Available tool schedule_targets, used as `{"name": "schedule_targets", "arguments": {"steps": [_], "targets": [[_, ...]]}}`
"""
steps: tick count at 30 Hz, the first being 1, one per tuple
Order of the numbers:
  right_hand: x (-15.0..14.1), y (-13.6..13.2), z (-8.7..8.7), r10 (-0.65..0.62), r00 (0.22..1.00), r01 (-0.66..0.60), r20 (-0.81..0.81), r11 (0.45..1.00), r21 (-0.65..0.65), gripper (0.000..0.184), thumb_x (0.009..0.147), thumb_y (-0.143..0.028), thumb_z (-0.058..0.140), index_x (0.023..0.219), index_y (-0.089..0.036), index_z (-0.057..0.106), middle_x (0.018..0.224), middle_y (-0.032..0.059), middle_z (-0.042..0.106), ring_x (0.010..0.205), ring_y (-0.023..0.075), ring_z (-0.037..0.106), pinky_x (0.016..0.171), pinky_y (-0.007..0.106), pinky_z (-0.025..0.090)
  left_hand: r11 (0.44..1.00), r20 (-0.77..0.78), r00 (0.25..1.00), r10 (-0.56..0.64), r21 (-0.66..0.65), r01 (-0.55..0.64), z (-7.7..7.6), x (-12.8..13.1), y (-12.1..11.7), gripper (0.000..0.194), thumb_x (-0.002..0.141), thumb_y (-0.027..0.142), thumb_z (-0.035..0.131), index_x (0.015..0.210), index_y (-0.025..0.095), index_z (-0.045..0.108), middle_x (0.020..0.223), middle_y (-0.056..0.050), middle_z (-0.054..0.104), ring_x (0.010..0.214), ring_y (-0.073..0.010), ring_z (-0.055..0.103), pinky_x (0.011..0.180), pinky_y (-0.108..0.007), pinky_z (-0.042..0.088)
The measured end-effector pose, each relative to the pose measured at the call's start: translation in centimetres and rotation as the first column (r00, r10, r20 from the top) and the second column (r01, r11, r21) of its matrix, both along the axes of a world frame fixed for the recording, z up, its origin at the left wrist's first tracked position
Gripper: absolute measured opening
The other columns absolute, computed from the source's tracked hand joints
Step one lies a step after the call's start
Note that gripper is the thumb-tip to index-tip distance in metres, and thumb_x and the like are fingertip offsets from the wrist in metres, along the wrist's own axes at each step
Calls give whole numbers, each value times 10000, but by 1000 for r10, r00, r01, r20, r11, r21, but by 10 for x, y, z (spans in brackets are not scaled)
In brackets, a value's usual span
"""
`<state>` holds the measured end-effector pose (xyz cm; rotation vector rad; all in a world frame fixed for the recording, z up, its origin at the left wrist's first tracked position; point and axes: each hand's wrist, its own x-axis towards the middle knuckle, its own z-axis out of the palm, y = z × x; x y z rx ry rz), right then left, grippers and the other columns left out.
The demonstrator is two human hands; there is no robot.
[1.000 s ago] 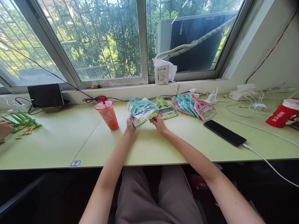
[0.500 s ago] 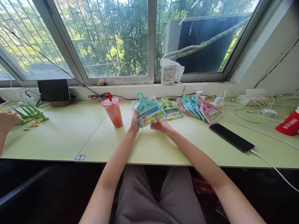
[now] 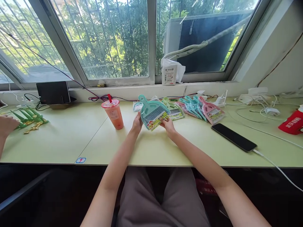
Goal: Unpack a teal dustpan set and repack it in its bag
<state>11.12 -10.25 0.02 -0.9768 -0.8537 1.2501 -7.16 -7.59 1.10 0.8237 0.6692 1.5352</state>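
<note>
Both of my hands hold up a teal mini dustpan-and-brush set (image 3: 152, 112) with a printed label, just above the pale green desk (image 3: 151, 148). My left hand (image 3: 137, 123) grips its left edge. My right hand (image 3: 168, 125) pinches the lower right corner by the label. Behind it lies a clear plastic bag (image 3: 137, 106). To the right, a fanned row of more sets lies on the desk: a green one (image 3: 174, 110), teal ones (image 3: 193, 106) and a pink one (image 3: 210, 111).
An orange drink cup with a red straw (image 3: 113, 114) stands left of my hands. A black phone (image 3: 234, 141) on a white cable lies at right, with chargers and a red cup (image 3: 293, 122) beyond. Another person's hand (image 3: 7, 125) rests by green sticks (image 3: 29, 116) at far left.
The teal set came off the desk and out of its clear bag, and now tilts up in both hands. My right hand opened flat for a moment, then closed on the set's lower right corner.
</note>
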Motion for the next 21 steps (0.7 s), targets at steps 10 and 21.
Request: {"name": "schedule_targets", "arguments": {"steps": [10, 21], "targets": [[1, -1, 9, -22, 983, 6, 182, 996, 89, 291, 655, -226, 769, 891, -177, 606, 817, 30, 695, 772, 186, 675, 703, 364, 613, 981, -89, 985, 146, -118, -156, -1, -29, 9, 388, 879, 479, 572, 1118, 178, 633, 1168, -124, 662, 1038, -220, 643, 849, -318, 499], [37, 11, 27, -126, 817, -128, 562, 912, 390, 171, 675, -288, 707, 810, -192, 667, 845, 44, 727, 732, 208, 663, 681, 323, 539, 917, -482, 790, 379, 311, -250, 15, -16, -8, 186, 738, 351, 754, 845, 199, 746, 882, -67, 709, 1069, -272, 603, 991, -344, 413]]}}
